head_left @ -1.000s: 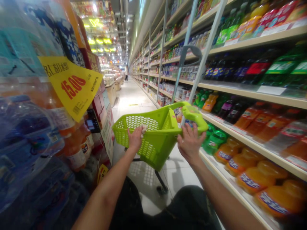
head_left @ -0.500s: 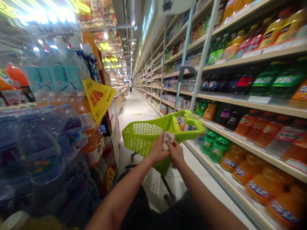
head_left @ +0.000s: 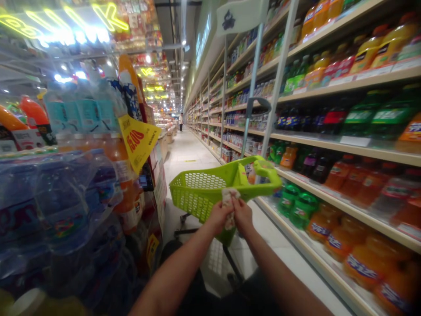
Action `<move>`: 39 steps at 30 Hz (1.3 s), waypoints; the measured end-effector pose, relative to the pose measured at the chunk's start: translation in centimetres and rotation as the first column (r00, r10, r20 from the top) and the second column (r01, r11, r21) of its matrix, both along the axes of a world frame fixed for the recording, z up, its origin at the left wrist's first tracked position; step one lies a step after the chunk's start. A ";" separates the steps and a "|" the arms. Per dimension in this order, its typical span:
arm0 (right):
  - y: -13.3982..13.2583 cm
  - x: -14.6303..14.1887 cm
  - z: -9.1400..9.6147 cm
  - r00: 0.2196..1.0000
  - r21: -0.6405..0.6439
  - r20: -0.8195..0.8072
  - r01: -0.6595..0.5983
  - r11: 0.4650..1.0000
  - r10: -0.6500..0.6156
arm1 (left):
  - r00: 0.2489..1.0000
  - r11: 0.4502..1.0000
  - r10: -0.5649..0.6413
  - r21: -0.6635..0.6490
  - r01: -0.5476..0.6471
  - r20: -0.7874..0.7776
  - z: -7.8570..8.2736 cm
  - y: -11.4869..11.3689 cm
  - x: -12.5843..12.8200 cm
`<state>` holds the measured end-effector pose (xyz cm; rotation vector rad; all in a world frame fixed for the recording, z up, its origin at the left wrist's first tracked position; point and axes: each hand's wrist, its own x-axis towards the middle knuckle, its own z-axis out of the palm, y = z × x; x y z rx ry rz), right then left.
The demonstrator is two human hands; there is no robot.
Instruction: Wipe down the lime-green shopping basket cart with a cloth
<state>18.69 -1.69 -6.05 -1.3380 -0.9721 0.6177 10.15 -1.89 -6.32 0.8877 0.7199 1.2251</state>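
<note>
Both of my hands meet in the middle of the view, in front of a green shopping cart [head_left: 200,181]. Between them is a crumpled whitish cloth [head_left: 230,197], perhaps a tissue; blur hides its exact kind. My left hand [head_left: 219,216] grips its left side with closed fingers. My right hand [head_left: 242,215] pinches the cloth from the right, its fingertips close to those of the left. Part of the cloth hangs below the fingers. The cart's handle end [head_left: 268,177] points right, and neither hand is on it.
Shelves of bottled drinks [head_left: 362,116] line the right side. At left stand shrink-wrapped water bottles [head_left: 62,202] beneath a yellow price sign [head_left: 138,141]. A pale floor aisle [head_left: 187,151] runs ahead, with a person [head_left: 180,121] far down it.
My hands have shifted slightly down, and the cloth is more spread out, now hanging below the fingers as well. The view has tilted up a little.
</note>
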 end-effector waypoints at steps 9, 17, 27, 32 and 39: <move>0.0 0.5 -2.9 0.793 0.367 0.607 -0.212 0.906 -0.060 | 0.902 0.948 0.318 0.072 -0.310 -0.291 1.3 0.5 0.3; -0.1 2.0 -4.3 0.543 0.191 0.840 -0.329 0.925 0.020 | 0.957 0.940 -0.285 -0.181 0.290 0.057 1.6 -0.1 -1.0; -1.6 4.6 -5.9 0.403 0.278 0.912 -0.466 0.840 -0.079 | 0.856 0.875 -0.479 -0.188 0.446 -0.195 0.9 -0.3 -0.8; 1.4 8.3 -2.6 0.342 0.488 0.843 -0.159 0.858 -0.416 | 0.668 0.965 0.041 0.204 0.168 -0.743 -0.3 1.3 -0.1; 3.7 9.8 -4.2 0.091 0.366 0.930 -0.188 0.911 -0.355 | 0.050 0.857 0.425 0.419 0.298 -0.904 -2.4 1.0 -1.1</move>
